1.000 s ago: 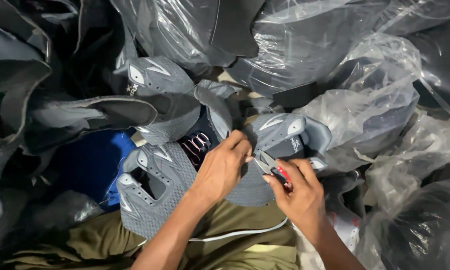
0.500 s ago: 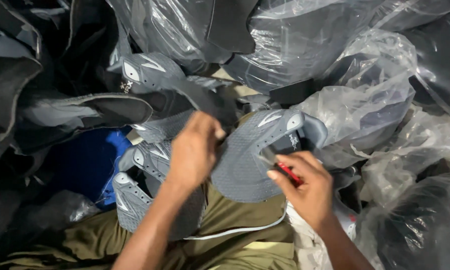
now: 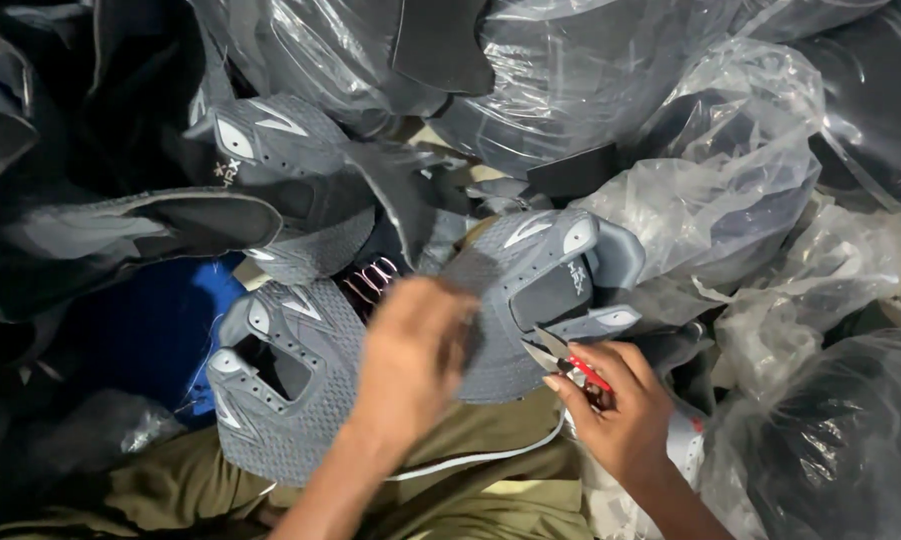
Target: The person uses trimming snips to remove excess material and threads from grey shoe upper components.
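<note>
The left hand (image 3: pixel 410 355) lies blurred, fingers spread, on the grey mesh shoe upper (image 3: pixel 525 290), pressing its near edge; whether it actually grips is unclear. The right hand (image 3: pixel 620 410), just right of it, is closed around small red-handled thread snips (image 3: pixel 562 360), blades touching the upper's lower edge. Risk: with the left fingers so close to the open blades, a slip could nick mesh or skin.

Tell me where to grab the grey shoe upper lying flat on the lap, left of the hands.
Probably pinch the grey shoe upper at the rim of its open collar cutout, coming from above left. It lies flat with that edge exposed, and the left hand covers its right side.
</note>
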